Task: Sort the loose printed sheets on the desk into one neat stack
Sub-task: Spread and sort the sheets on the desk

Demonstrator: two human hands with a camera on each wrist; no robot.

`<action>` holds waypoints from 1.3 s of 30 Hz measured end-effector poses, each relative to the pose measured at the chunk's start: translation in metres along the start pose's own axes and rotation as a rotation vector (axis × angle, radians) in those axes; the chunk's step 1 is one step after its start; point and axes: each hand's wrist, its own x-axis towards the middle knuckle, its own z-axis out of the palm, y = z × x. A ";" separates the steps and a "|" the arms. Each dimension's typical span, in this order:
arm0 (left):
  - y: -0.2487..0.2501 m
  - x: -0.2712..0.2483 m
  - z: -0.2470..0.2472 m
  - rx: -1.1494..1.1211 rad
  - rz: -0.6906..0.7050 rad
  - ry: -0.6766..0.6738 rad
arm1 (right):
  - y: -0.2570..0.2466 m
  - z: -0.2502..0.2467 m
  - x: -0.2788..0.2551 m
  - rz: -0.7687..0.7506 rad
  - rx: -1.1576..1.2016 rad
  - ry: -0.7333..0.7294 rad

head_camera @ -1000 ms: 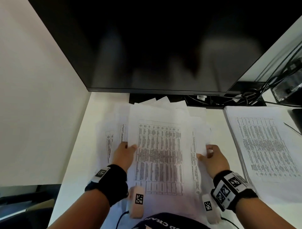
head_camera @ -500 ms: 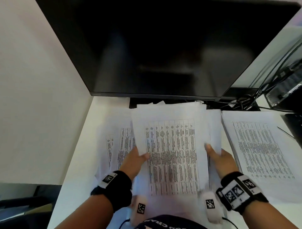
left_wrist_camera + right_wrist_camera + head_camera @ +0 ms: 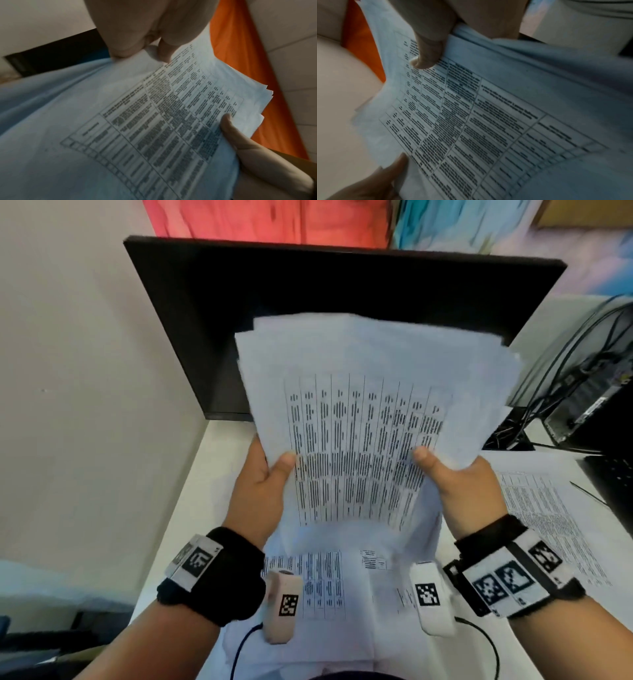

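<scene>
A bundle of printed sheets (image 3: 363, 419) with a table of text is raised off the desk, tilted up in front of the monitor, its top edges uneven. My left hand (image 3: 263, 477) grips its left side, thumb on the front. My right hand (image 3: 448, 477) grips the right side the same way. The same bundle of printed sheets (image 3: 154, 121) fills the left wrist view and, as the printed sheets (image 3: 488, 121), the right wrist view. Loose sheets (image 3: 325, 583) lie on the white desk (image 3: 191, 508) under my wrists. A second paper stack (image 3: 548, 525) lies on the right.
A black monitor (image 3: 308, 313) stands right behind the raised sheets. A wall (image 3: 85, 405) closes off the left. Cables and a dark device (image 3: 582, 398) sit at the back right. A red and blue surface (image 3: 274, 220) shows above the monitor.
Both hands have lifted the gathered sheets from the desk and tipped them upright before the monitor. The head view has tilted upward.
</scene>
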 end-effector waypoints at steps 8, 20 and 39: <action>0.027 -0.030 0.008 -0.011 0.157 0.161 | -0.004 0.012 -0.007 -0.132 0.146 -0.056; 0.007 -0.018 0.009 -0.084 0.033 0.158 | 0.005 0.027 0.004 -0.087 0.245 -0.070; -0.041 -0.014 0.015 -0.125 -0.102 0.075 | 0.044 0.030 -0.001 0.133 0.177 -0.075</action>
